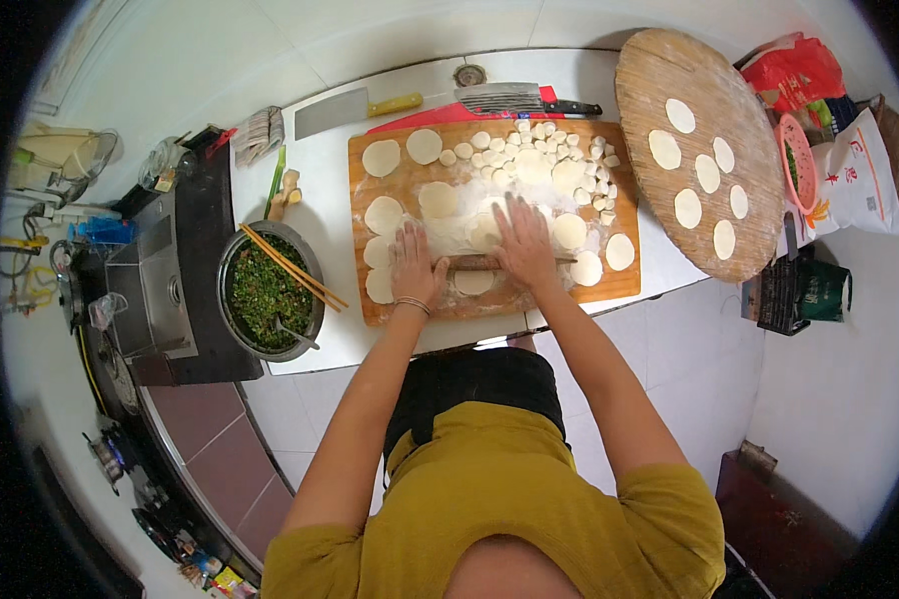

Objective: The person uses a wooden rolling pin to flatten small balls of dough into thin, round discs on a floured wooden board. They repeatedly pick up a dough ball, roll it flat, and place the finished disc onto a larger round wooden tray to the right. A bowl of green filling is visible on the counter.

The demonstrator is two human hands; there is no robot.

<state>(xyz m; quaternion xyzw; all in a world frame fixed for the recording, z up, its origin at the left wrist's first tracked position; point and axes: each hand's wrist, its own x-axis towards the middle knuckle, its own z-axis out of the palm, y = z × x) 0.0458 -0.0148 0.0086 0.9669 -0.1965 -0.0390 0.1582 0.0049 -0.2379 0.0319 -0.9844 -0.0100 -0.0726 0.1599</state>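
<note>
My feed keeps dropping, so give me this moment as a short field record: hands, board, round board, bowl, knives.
left hand: flat on the rolling pin, palm down
right hand: flat on the same pin
under pin: dough piece
cutting board: floured, rolled wrappers at its left and right, small dough lumps at the far side
round board: six wrappers
bowl: chopped green filling, chopsticks across the rim
knives: cleaver, second knife beyond the board

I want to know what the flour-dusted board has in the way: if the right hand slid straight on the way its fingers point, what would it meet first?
The right hand points up the board; first in line is probably the floured flat dough round, then the pile of small dough pieces.
</note>
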